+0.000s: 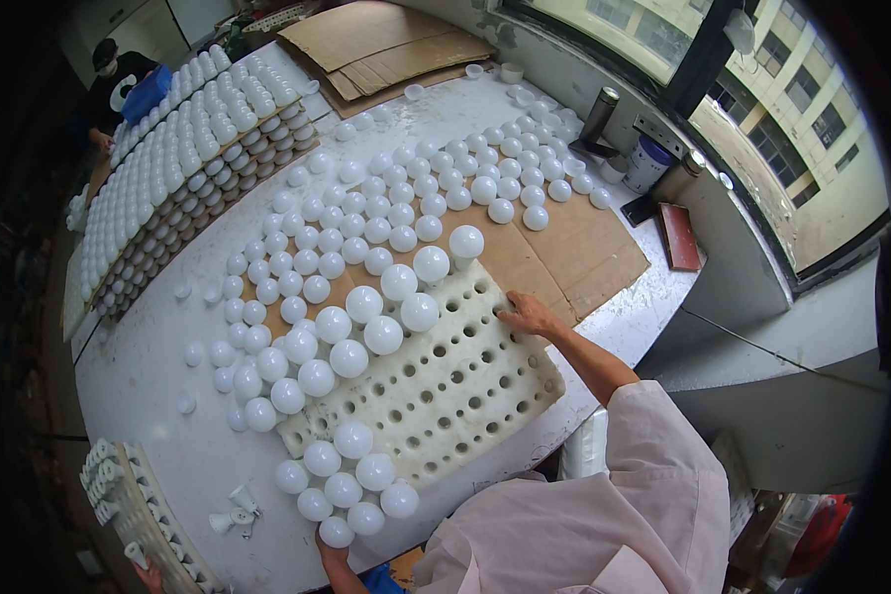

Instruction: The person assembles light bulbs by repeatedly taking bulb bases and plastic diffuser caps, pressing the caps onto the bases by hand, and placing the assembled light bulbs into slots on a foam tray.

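Observation:
A white foam tray [436, 396], pierced with rows of round holes, lies slantwise on the table in front of me. My right hand [530, 315] grips its far right edge, fingers bent over the rim. Along the tray's far left side stand large white round bulbs [348, 358] in rows. Another cluster of white bulbs [343, 490] sits at its near left corner. Beneath that cluster is my left hand [333, 556], touching or close to the lowest bulb; its fingers are mostly hidden, so its hold is unclear.
Many small white globes [376, 208] spread over flat cardboard [594, 247]. Stacked layers of bulbs [183, 168] stand at the far left, near a person [119, 79] with a blue bin. White bulb bases [233, 517] lie near a rack [153, 510], where another person's hand [148, 576] shows.

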`<state>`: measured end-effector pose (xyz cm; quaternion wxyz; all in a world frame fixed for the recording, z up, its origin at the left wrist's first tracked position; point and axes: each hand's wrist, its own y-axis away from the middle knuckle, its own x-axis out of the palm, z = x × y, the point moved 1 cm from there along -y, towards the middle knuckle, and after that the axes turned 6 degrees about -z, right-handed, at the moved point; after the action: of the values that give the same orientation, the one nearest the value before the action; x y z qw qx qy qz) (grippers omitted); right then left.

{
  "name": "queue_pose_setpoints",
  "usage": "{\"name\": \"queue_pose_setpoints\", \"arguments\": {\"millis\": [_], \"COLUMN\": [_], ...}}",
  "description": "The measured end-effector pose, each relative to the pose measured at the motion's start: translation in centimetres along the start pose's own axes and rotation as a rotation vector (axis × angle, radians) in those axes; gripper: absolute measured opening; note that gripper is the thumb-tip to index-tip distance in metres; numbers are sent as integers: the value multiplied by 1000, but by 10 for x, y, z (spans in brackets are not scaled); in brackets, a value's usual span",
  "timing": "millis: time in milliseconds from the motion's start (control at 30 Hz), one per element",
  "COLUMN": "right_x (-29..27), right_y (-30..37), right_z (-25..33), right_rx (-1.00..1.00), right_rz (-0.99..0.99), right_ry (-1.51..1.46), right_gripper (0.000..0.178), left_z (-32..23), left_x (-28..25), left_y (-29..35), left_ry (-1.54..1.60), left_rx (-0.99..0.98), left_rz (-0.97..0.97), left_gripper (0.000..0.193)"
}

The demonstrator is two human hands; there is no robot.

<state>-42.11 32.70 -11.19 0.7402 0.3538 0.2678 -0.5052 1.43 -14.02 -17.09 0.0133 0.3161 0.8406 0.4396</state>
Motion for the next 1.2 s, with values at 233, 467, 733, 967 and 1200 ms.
{"name": "queue_pose_setpoints", "arguments": {"millis": [233,467,733,967,1200], "right_x": [-67,-111,-89,-60,-155], "right_y": [-93,-317,-409,-280,-365], "right_z": [-13,31,16,-3,-77], "right_rx": [-93,-277,-58,-355,-281], "right_rz": [87,-302,-231,-73,-651], "right_ry": [-129,386,514,521,616], "right_gripper": [58,66,84,67,73], "left_z": [-23,-50,-58,-39,-36], "left_x": [40,70,67,84,83], "left_y": [-61,-114,-154,-179,-175], "left_ry": [-30,-103,-202,-238,-264], "left_rx": [-1,-8,-76,-135,-144], "left_rz": [-2,-59,-135,-117,-134], "left_gripper": [45,45,45,44,44]}}
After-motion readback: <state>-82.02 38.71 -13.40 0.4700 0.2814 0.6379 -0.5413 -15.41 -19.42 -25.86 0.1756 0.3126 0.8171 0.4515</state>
